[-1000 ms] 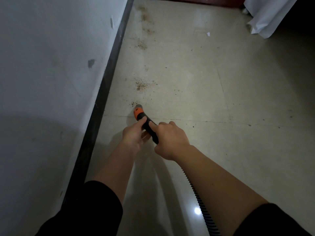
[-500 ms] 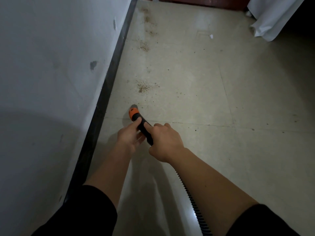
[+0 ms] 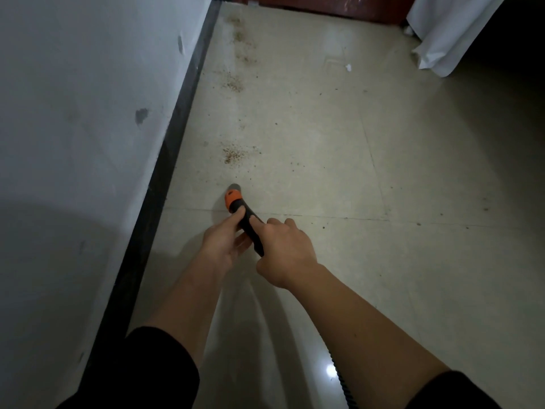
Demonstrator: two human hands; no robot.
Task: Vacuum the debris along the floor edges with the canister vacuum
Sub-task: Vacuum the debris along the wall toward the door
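Tiled floor (image 3: 324, 178), scattered debris (image 3: 233, 154)

Head cam, fwd+down, close on floor (image 3: 354, 172); dim, maybe tilted

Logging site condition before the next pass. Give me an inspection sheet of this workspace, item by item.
Surface: pale tiled floor, glossy, with a light glare spot near the bottom.
Job's things: vacuum nozzle, orange collar, tip low to the floor; nearest debris patch just ahead of it, more patches farther along the baseboard.
Clutter: small white scrap; loose specks scattered to the right.
Grippers: left hand and right hand both grip the nozzle.
Cables: ribbed hose trailing under the right forearm.
Surroundings: white wall with a dark mark; white cloth; reddish door base at the far end.
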